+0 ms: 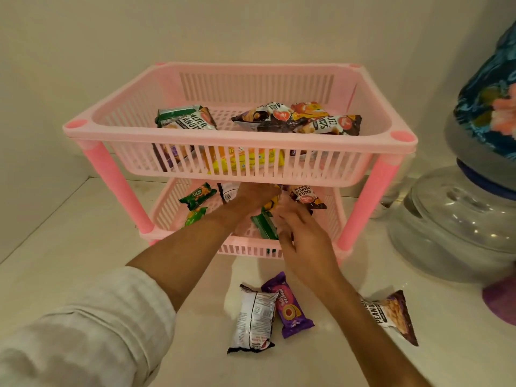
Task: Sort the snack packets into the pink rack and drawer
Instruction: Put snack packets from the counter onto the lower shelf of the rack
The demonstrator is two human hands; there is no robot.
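- Pink rack (240, 136) stands on the white surface (83, 241) with two slatted tiers. The open front gap between tiers is the only way in to the lower one, which likely explains why both hands reach in low from 6 o'clock.
- Left hand (255, 195) is deep under the upper tier, its fingers hidden by the tier's front wall and by packets. Can't tell if they're spread or pinching anything.
- Right hand (300, 233) is over the lower tier's front rim, fingers (282, 216) loosely curled and slightly apart, touching the green packet (265, 226). No clear pinch visible.
- That green packet lies at the lower tier's front centre, long axis roughly 11-to-5 o'clock, near end over the front rim.
- Salted peanuts packet (305, 196) sits just right of the hands, at about 1 o'clock from the right hand, long axis near 10-to-4. Looks dropped in rather than aligned.
- Two green biscuit packets (196, 195) are at the lower tier's left, angled 8-to-2.
- Upper tier holds more peanut packets (332, 124) and a yellow packet (245, 162) pressed against the front slats.
- Still unsorted on the surface at 6 o'clock of the rack:
  - White-backed packet (252, 319), long axis about 12-to-6, back face up.
  - Purple biscuit packet (290, 305), touching it on the right, roughly 11-to-5.
  - Peanut packet (391, 317), further right, partly under the right forearm.
- Judgement: mid-task, three packets left.
- No drawer visible.
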